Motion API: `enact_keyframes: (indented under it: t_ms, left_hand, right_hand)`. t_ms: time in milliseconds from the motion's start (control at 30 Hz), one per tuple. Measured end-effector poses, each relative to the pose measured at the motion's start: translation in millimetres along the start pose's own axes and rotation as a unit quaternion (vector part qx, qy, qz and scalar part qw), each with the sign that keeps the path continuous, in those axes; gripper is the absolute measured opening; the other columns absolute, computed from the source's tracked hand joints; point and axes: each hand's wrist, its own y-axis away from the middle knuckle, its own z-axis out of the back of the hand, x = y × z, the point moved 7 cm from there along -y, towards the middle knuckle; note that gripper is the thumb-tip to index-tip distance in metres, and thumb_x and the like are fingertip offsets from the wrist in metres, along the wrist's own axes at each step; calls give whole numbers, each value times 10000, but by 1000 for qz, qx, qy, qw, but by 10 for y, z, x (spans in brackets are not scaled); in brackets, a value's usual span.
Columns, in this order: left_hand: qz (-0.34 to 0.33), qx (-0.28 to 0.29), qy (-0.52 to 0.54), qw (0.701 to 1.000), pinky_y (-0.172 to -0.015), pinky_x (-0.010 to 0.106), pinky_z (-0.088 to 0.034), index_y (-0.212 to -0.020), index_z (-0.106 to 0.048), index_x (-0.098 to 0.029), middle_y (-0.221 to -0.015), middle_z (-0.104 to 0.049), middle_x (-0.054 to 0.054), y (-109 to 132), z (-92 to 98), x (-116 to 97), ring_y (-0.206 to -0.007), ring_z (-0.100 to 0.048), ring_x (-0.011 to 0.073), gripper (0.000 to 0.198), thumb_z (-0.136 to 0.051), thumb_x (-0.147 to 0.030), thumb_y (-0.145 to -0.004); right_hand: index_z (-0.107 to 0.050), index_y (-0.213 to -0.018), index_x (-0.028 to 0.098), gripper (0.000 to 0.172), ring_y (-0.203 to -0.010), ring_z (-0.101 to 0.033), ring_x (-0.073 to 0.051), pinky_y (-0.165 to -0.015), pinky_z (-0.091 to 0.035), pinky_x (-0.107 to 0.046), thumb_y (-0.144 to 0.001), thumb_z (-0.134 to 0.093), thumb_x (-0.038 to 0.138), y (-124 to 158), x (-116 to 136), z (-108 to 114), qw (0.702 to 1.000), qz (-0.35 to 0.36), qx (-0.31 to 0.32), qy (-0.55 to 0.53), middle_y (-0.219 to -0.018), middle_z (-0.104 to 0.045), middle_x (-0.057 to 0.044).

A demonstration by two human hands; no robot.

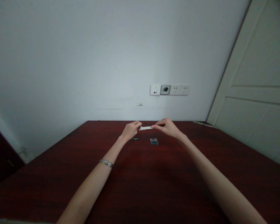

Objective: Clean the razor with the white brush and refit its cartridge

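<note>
A flat white strip (146, 128) is stretched level between my two hands, above the far part of the dark red table (140, 180). My right hand (167, 127) pinches its right end between thumb and fingers. At the strip's left end, my left hand (131, 129) has its fingers closed on a small dark and silvery piece that is too small to name. Below my hands lie a small black and green bar (135, 139) and a clear flat case (154, 142) with something dark and teal inside.
A white wall rises behind the table, with a row of sockets (179, 90) and a dark plug or knob (165, 89). On the right stands a pale door (259, 93). A thin flat strip (204, 124) lies along the table's far right edge.
</note>
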Motion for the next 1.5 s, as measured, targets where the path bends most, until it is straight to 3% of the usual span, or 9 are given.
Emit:
enact_keyframes:
  t_ms: [100, 267, 467, 667, 900, 1100, 1300, 1500]
  left_hand:
    - [-2, 6, 4, 1000, -755, 243, -474, -1003, -575, -189, -1004, -625, 52, -6, 6, -31, -901, -601, 151, 321, -479, 0, -762]
    - [24, -24, 5, 999, -772, 255, -472, -1035, -574, -182, -992, -638, 57, -9, 34, 46, -878, -613, 158, 362, -449, 21, -761]
    - [19, -3, -2, 1000, -738, 244, -473, -1002, -589, -190, -973, -640, 52, -26, 30, 5, -856, -613, 155, 342, -463, 14, -757]
    - [26, -23, -8, 999, -775, 259, -477, -1048, -574, -185, -1026, -640, 58, -24, 61, 67, -890, -617, 161, 380, -452, 27, -758]
    - [1, -12, -12, 1000, -747, 251, -478, -1042, -569, -184, -1021, -639, 58, -63, 97, -31, -868, -618, 160, 335, -484, -11, -769]
    - [7, -6, -12, 1000, -775, 269, -478, -1067, -569, -186, -1047, -637, 63, -82, 68, -15, -886, -620, 168, 402, -472, 28, -741]
    - [8, 6, 0, 1000, -745, 253, -478, -1031, -584, -192, -1011, -643, 56, -88, 52, -53, -854, -622, 159, 342, -485, -5, -762]
    - [5, -27, 4, 1000, -767, 262, -484, -1036, -574, -175, -1016, -645, 57, -84, 129, 2, -880, -621, 155, 358, -457, 24, -762]
  right_hand:
    - [-732, -718, 173, 467, -536, -499, -112, -567, -341, -247, -816, -485, 557, -9, 67, -33, 1000, 17, 8, 15, -586, -654, -27]
    - [-744, -758, 169, 490, -546, -510, -130, -572, -347, -257, -795, -492, 588, 26, -102, 135, 999, -28, -23, 39, -580, -655, -36]
    - [-736, -730, 202, 461, -526, -505, -110, -675, -374, -267, -818, -474, 570, -9, 95, 14, 999, 18, -1, 27, -601, -668, -17]
    - [-743, -736, 199, 453, -541, -520, -132, -638, -368, -280, -799, -499, 576, 22, -122, 122, 999, -21, -25, 40, -603, -676, -35]
    - [-732, -732, 224, 432, -562, -540, -123, -876, -337, -339, -819, -481, 565, -5, 143, -7, 999, 30, 1, 29, -665, -699, -20]
    - [-734, -712, 229, 443, -584, -554, -140, -872, -350, -351, -799, -490, 588, 8, -69, 156, 1000, -2, -19, 9, -694, -709, -20]
    - [-735, -736, 233, 422, -574, -549, -131, -920, -317, -358, -805, -497, 574, -7, 139, 112, 999, 27, -20, 21, -675, -708, -14]
    - [-734, -740, 230, 403, -614, -576, -147, -911, -316, -366, -804, -509, 558, 25, -137, 207, 999, 0, -41, 36, -734, -717, -26]
